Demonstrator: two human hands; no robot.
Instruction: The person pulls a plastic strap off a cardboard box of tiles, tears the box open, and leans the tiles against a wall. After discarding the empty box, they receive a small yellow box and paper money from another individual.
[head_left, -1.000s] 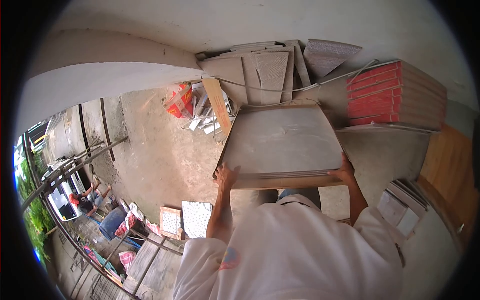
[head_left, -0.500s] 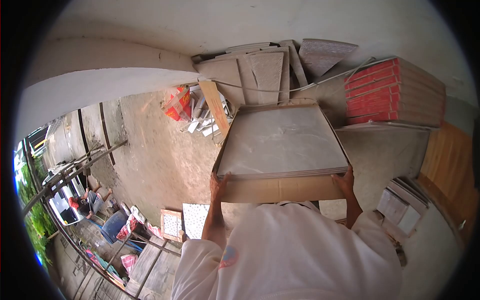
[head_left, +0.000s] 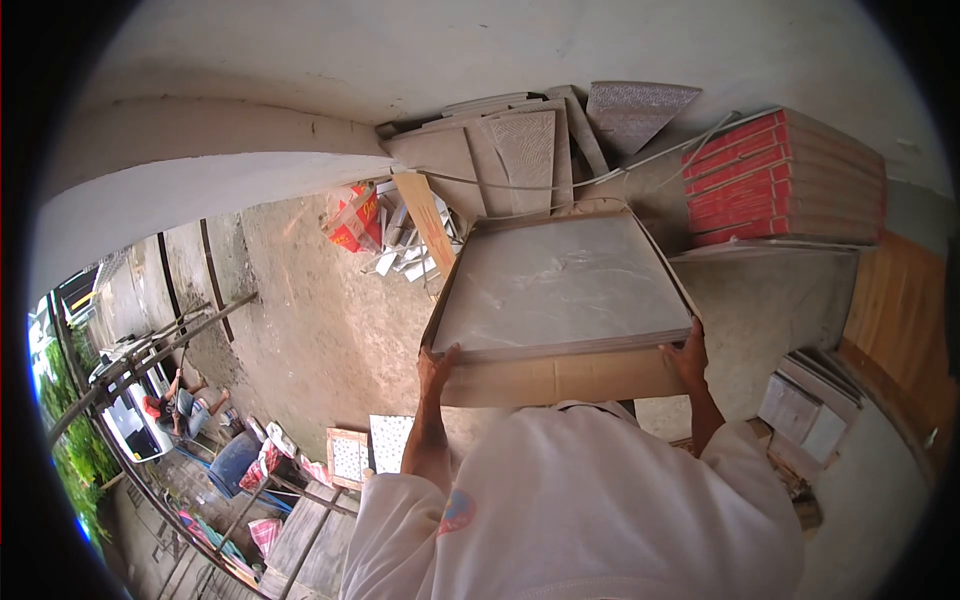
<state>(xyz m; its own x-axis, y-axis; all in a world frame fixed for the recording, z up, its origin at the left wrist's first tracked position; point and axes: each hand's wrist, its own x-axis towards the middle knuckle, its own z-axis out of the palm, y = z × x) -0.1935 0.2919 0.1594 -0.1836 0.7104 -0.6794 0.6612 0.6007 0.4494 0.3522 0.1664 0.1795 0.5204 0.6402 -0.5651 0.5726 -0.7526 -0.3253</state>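
In the head view, an open cardboard box (head_left: 560,382) holds a stack of large grey tiles (head_left: 565,280) in front of my body. My left hand (head_left: 436,366) is closed on the box's near left corner, its thumb on the near side. The near right corner is gripped by my right hand (head_left: 687,358), thumb pointing inward. The tiles' near edges show above the folded cardboard. My palms and the box's underside are hidden.
Red-ended tile boxes (head_left: 740,180) are stacked at the right. Loose tiles (head_left: 525,150) lean on the far wall near a wooden plank (head_left: 425,220) and a red bag (head_left: 355,218). More tiles (head_left: 805,410) stand at lower right. A person (head_left: 180,408) sits at far left.
The view has shifted and tilted slightly, so the surroundings sit a little differently. Both hands keep their hold on the box corners, and the person at far left has changed posture slightly.
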